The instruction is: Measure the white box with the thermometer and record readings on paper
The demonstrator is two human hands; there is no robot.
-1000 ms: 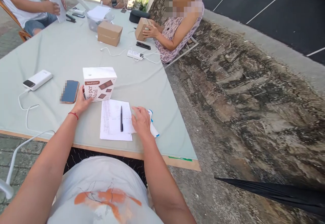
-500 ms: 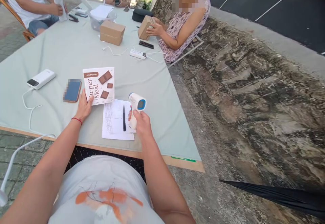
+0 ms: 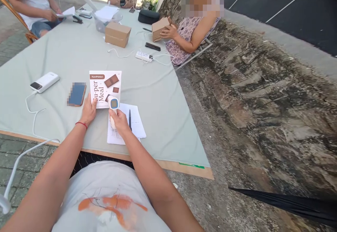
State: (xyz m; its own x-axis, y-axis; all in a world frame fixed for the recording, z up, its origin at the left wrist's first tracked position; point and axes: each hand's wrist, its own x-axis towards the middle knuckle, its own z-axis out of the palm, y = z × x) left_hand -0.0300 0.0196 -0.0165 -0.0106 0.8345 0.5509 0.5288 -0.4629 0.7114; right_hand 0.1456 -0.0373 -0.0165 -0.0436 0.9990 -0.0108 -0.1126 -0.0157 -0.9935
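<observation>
My left hand [image 3: 89, 110] is closed on the lower left edge of a white box [image 3: 98, 84] printed with brown chocolate pieces, its front turned toward me. In my right hand [image 3: 119, 120] is a white infrared thermometer [image 3: 113, 106] with a blue-framed screen facing me. It stands before the box's lower right corner and covers part of the print; whether they touch I cannot tell. Beneath my right hand lie printed paper sheets [image 3: 137, 128], with a black pen [image 3: 130, 119] on them. A phone [image 3: 76, 94] rests left of the box.
A white power bank [image 3: 44, 82] with a cable lies on the table [image 3: 158, 119] at left. Farther back are a cardboard box [image 3: 118, 35], a plastic tub [image 3: 98, 25] with papers, a black case [image 3: 149, 16] and a power strip [image 3: 144, 56]. One person holds another carton [image 3: 159, 29]; two others sit behind.
My right hand has brought the thermometer left, from beside the box to in front of it. The papers have shifted slightly. The person at right has tilted their carton; the person at left has lowered their sheet.
</observation>
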